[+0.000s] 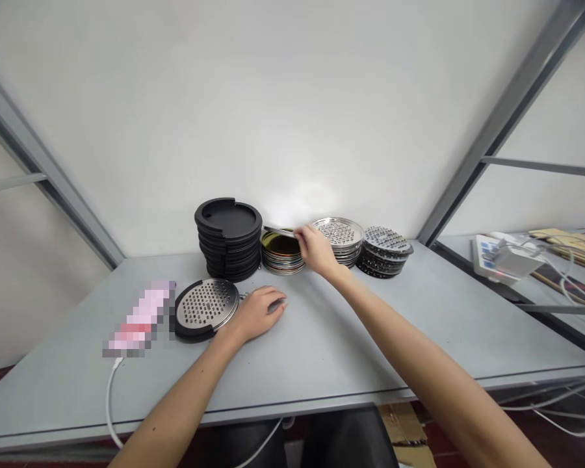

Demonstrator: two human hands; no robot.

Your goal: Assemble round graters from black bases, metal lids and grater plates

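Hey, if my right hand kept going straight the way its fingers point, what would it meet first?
Probably the tall stack of round black plastic-looking holders, met first by the thin grey metal-looking disc your right hand holds, though depth is unclear.

No text, label, brand, number or sign can be read on anything in view.

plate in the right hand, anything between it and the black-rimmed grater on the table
Yes, partly: the black stack seems to stand along the straight line from the plate to the grater; the left hand lies beside the grater.
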